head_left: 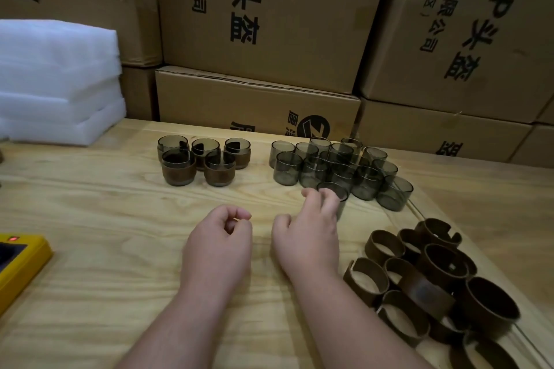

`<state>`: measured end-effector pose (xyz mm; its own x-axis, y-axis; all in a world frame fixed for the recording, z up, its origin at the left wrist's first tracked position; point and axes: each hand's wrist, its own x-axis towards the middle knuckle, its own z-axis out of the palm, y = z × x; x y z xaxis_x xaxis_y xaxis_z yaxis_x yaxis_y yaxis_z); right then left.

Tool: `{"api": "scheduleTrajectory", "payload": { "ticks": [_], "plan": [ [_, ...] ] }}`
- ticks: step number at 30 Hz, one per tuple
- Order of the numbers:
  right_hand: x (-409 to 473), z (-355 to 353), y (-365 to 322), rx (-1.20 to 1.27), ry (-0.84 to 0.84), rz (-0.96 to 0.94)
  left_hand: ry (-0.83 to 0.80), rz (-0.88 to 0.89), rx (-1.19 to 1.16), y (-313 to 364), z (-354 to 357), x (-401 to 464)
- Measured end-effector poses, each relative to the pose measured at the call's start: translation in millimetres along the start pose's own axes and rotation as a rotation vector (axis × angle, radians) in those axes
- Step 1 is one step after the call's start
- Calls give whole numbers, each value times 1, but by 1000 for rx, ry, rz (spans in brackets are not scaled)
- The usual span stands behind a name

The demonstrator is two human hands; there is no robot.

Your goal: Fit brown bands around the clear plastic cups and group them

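Several clear smoky cups (367,181) without bands stand bunched at the back middle-right of the wooden table (90,219). Left of them is a group of several cups fitted with brown bands (179,172). A heap of loose brown bands (434,281) lies at the front right. My right hand (308,237) reaches forward, and its fingers touch the near side of the closest bare cup (341,193), with the thumb held apart from it. My left hand (220,246) hovers beside it over the table with fingers curled in, holding nothing.
Stacked cardboard boxes (269,24) wall off the back of the table. White foam sheets (57,81) are piled at the back left. A yellow device (21,263) sits at the left edge.
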<state>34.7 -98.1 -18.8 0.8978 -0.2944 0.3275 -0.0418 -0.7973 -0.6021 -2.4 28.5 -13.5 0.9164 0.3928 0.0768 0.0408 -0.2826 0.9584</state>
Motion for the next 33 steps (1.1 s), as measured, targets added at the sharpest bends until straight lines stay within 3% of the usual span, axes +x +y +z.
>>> {"api": "scheduleTrajectory", "payload": {
  "ticks": [5, 9, 11, 14, 18, 22, 28, 33],
  "plan": [
    [-35, -16, 1, 209, -101, -176, -69, 50, 89, 0, -2, 2],
    [-51, -27, 9, 464, -97, -126, -274, 161, 431, 1, -4, 0],
    [-52, -28, 9, 560, -107, -110, -318, 196, 487, 0, -3, 0],
    [-49, -28, 4, 675, -103, -110, -355, 197, 450, -2, -2, -2],
    [-41, -26, -1, 696, -62, -154, -282, 202, 410, 0, 0, -1],
    [-34, -19, -1, 680, -74, -111, -215, 187, 212, -2, 1, -1],
    [-26, -11, -1, 740, -331, 13, -140, 206, 64, -5, 4, -2],
    [-24, -8, -1, 814, -375, -34, -131, 231, 57, -10, 4, 1]
  ]
}}
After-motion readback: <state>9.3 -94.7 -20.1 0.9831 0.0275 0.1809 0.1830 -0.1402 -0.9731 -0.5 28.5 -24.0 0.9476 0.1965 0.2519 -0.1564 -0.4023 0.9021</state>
